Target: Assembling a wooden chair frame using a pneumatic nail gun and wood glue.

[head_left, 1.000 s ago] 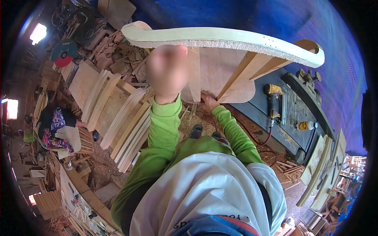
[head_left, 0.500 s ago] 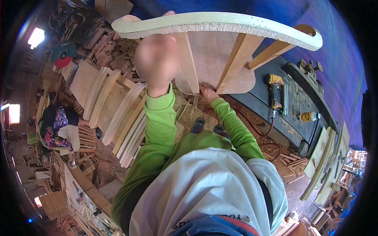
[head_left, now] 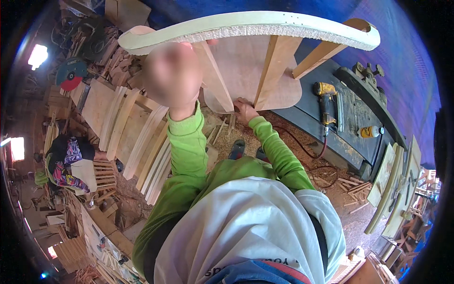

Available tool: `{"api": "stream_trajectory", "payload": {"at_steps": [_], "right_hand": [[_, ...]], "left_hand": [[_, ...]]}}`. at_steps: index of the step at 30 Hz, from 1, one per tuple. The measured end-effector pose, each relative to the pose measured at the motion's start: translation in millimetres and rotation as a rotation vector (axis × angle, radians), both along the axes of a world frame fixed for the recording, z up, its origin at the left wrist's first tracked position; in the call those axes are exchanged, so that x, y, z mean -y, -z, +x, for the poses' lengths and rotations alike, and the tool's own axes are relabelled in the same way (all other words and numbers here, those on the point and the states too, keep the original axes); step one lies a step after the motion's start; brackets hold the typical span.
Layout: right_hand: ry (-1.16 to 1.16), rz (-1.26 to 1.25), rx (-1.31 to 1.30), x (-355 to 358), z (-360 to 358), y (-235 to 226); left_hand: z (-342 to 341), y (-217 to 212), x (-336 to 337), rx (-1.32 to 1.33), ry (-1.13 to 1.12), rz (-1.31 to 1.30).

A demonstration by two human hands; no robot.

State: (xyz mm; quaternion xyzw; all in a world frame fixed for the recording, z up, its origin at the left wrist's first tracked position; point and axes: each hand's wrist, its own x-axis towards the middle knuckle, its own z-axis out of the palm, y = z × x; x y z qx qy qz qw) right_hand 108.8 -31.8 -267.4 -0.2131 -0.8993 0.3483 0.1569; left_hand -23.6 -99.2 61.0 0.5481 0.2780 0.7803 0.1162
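Note:
A wooden chair stands before me, its curved pale top rail nearest the camera and its flat, round-cornered seat below. Wooden back slats run between the two. My left hand is raised at the left end of the top rail; much of it is blurred, but its fingers reach round the back of the chair beside the leftmost slat. Lower down, my right hand grips the near edge of the seat between two slats, with curled fingers. Its fingertips are partly hidden.
On the dark bench at right lie a yellow-black air nailer with a red hose and a small yellow bottle. Curved wooden pieces are stacked at left, near a saw with a red disc. A person sits at far left.
The chair's top rail has tilted slightly to the left, and my left hand has moved left with it. My right hand keeps its place at the seat edge. The whole view has shifted a little.

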Motion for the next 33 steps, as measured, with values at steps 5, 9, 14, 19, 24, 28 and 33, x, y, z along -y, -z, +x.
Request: {"api": "stream_trajectory", "payload": {"at_steps": [5, 9, 14, 19, 24, 28, 33], "right_hand": [[-0.001, -0.014, -0.062, 24, 29, -34], [0.339, -0.030, -0.066, 7, 123, -29], [1.129, 0.422, 0.252, -71, 230, -37], [1.190, 0.195, 0.750, -118, 245, -17], [1.194, 0.094, 0.509, -147, 255, -21], [1.190, -0.139, 0.610, -150, 263, -44], [1.003, -0.041, 0.562, -114, 295, -77]], "left_hand": [[-12, 2, 7, -0.089, -0.058, -0.004], [-3, 4, 3, -0.056, -0.061, -0.030], [3, 3, -8, -0.038, 0.012, 0.020], [12, 3, -28, 0.012, -0.005, -0.028], [18, -3, -66, 0.041, 0.061, 0.000], [15, -5, -72, -0.011, 0.084, -0.012], [17, -10, -68, -0.013, 0.075, -0.054]]}}
